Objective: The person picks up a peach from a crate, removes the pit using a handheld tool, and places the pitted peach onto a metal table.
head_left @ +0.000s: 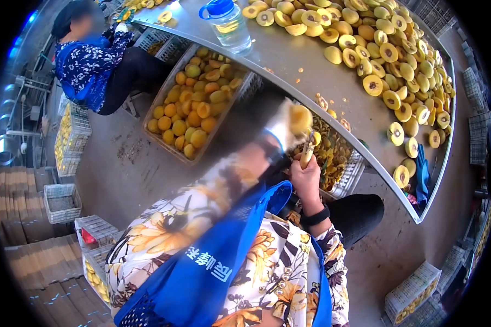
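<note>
My left hand (282,128), in a white glove and smeared by motion, holds a yellow peach (300,119) at the edge of the metal table. Just below it, my bare right hand (304,177) is closed around the pale handle of a small tool (307,155), perhaps a pitting knife. A yellow bit of fruit (315,138) shows by the tool's tip; the blade itself is hard to make out. Under both hands stands a crate (350,177) of peach scraps and pits. Many halved peaches (388,53) are heaped on the table.
The metal table (289,60) slants across the front, bearing a blue-lidded water bottle (227,27) and a blue glove (421,177). A crate (150,121) of whole-looking peaches stands on the floor at left. Beyond it sits another person (93,60). More crates (61,203) stand around.
</note>
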Demonstrator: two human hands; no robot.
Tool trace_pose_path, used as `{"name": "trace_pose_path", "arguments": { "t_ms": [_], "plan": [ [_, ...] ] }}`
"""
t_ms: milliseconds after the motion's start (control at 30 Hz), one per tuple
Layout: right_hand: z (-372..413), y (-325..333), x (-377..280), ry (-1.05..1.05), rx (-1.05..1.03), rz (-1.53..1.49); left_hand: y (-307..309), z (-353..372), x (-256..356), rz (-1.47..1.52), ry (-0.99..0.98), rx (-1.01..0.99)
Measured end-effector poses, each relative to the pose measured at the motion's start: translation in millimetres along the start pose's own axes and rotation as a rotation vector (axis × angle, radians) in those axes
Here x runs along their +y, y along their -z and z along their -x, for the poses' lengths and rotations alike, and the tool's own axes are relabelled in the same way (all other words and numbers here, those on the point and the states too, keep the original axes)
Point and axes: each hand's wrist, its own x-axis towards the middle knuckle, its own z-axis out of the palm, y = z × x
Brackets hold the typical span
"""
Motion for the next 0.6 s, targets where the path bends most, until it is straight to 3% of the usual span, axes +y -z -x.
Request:
{"name": "trace_pose_path", "arguments": {
  "t_ms": [33, 67, 100, 133, 167, 200, 233, 300, 400, 433, 500, 567, 600],
  "plan": [
    [-3.6, 5.6, -4.2, -0.199, -0.054, -0.075, 17.5, -9.4, 15.8, 0.296, 0.271, 0.016],
    [-6.5, 12.3, -5.1, -0.399, -0.104, -0.152, 15.6, -5.1, 39.3, 0.340, 0.202, 0.167],
    [-7.3, 14.1, 19.6, -0.264, -0.199, -0.068, 14.4, 1.0, 65.6, 0.383, 0.145, 0.311],
    [-7.7, 13.9, 62.1, -0.135, -0.276, 0.023, 91.8, -41.7, 49.7, 0.418, 0.050, -0.283],
    [-10.4, 25.0, 69.1, -0.142, -0.335, 0.067, 93.0, -27.2, 80.1, 0.180, 0.072, 0.083],
    [-13.1, 35.9, 61.9, -0.194, -0.380, 0.097, 118.5, -41.3, 87.6, 0.092, -0.069, 0.426],
    [-16.0, 45.5, 51.9, -0.237, -0.421, 0.128, 133.3, -45.2, 98.6, -0.111, -0.280, 0.548],
    [-20.8, 53.0, 10.3, -0.337, -0.429, 0.313, 153.8, -41.1, 122.0, -1.257, -0.467, 0.832],
    [-25.6, 50.6, 43.6, -0.051, -0.223, 0.490, 78.6, -39.8, 133.2, -1.406, -0.844, 0.601],
    [-24.0, 48.0, 62.2, 0.009, -0.156, 0.569, 36.7, -36.8, 125.1, -1.211, -0.842, 0.423],
    [-20.7, 62.3, 84.1, 0.040, -0.223, 0.346, -46.6, -34.8, 105.5, -1.374, -1.069, 0.101],
    [-18.8, 75.0, 70.9, 0.001, -0.209, 0.308, -122.3, -35.8, 75.0, -1.379, -1.085, -0.235],
    [-17.4, 81.3, 62.2, -0.068, -0.207, 0.312, -154.0, -40.5, 46.7, -1.467, -1.112, -0.258]
  ]
}}
